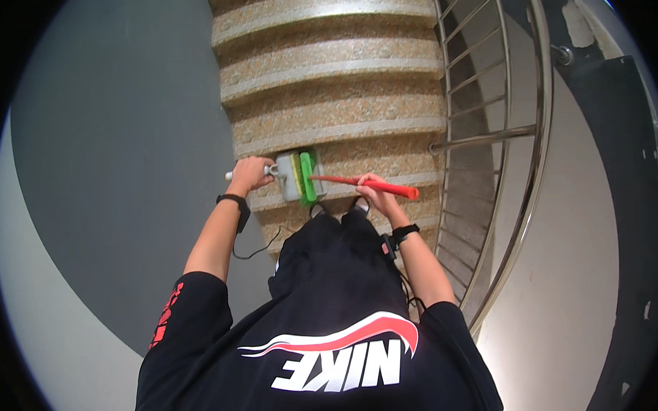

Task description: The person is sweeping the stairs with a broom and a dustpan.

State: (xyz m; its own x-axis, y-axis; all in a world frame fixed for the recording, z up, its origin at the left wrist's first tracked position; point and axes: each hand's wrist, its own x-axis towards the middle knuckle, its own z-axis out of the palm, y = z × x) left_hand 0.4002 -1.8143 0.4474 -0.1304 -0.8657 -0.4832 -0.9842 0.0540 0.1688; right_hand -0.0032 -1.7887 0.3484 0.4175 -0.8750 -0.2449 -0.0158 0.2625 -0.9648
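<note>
My left hand [249,174] grips the pale handle of a grey dustpan [289,183] that has a row of yellow comb teeth. In my right hand [376,192] is the red handle of a broom; its green broom head [308,178] lies over the dustpan, close beside the teeth. Both tools are just in front of my feet, above a speckled stone stair tread [339,157]. Whether the dustpan touches the tread cannot be made out, and what it contains is hidden.
Stone steps [329,68] with pale nosing strips run away ahead of me. A metal railing [544,104] with thin bars borders them on the right. A grey and white wall [118,113] stands on the left. Black cables [258,255] hang near both wrists.
</note>
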